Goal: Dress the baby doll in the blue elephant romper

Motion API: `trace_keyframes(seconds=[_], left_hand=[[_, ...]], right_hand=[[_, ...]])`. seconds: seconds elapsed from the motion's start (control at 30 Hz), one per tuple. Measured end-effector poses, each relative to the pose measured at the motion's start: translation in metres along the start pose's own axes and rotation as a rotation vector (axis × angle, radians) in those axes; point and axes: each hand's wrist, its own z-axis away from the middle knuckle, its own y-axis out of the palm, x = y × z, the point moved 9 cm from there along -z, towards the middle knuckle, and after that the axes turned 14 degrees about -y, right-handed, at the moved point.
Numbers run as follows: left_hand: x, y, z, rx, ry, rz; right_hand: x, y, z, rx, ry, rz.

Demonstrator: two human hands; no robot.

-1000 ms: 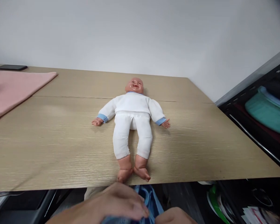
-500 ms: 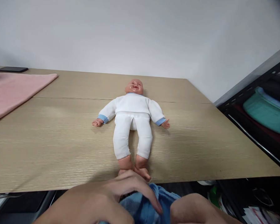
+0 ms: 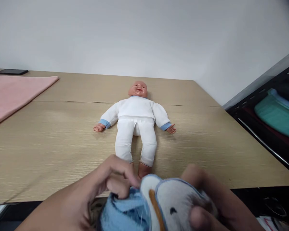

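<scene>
Close to me at the bottom is a soft blue cloth item (image 3: 125, 211) with a white animal-face part (image 3: 175, 200), a dark eye and an orange band; its exact kind is unclear. My left hand (image 3: 110, 179) is closed on its blue edge, fingers bent at a fold or opening. My right hand (image 3: 214, 195) grips the white face part, thumb on the front and fingers behind, somewhat blurred. Beyond my hands a baby doll (image 3: 136, 128) lies face up on the table, in white clothes with blue cuffs, arms spread. Its feet are hidden behind my hands and the cloth.
The wooden table (image 3: 207, 141) reaches back to a pale wall. A pink cloth (image 3: 16, 93) lies at the left, with a black phone-like slab (image 3: 12, 72) behind it. At the right stands a black rack (image 3: 255, 128) holding folded green fabric (image 3: 276, 112).
Both hands have come up from below the table edge with the blue cloth item, whose white face part now shows. The doll stays in place; the view has shifted slightly.
</scene>
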Motion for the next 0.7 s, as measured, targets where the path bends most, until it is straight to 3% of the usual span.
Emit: trace_keyframes(seconds=[0.1, 0.17, 0.27, 0.37, 0.47, 0.57, 0.63, 0.7], left_hand=[[-0.008, -0.003, -0.011, 0.021, -0.155, -0.236], [-0.022, 0.004, -0.02, 0.11, -0.104, -0.303], [-0.032, 0.006, -0.026, 0.172, -0.003, -0.268], [-0.027, -0.007, -0.019, 0.106, 0.075, -0.23], [-0.01, -0.028, -0.009, -0.054, 0.053, -0.235], [0.008, -0.042, -0.005, -0.172, -0.009, -0.312], [0.009, -0.046, -0.006, -0.22, 0.015, -0.398], [0.005, -0.046, -0.009, -0.228, 0.075, -0.479]], right_hand=[[0.003, 0.007, -0.018, -0.022, 0.106, -0.135], [0.005, 0.004, -0.035, -0.009, 0.097, -0.147], [-0.003, -0.004, -0.059, 0.121, 0.057, -0.09], [-0.02, -0.009, -0.07, 0.33, -0.012, 0.03], [-0.025, -0.007, -0.068, 0.485, -0.135, 0.078], [-0.019, -0.024, -0.065, 0.309, -0.232, 0.16], [-0.014, -0.04, -0.064, 0.117, -0.289, 0.242], [-0.006, -0.048, -0.064, 0.016, -0.376, 0.276]])
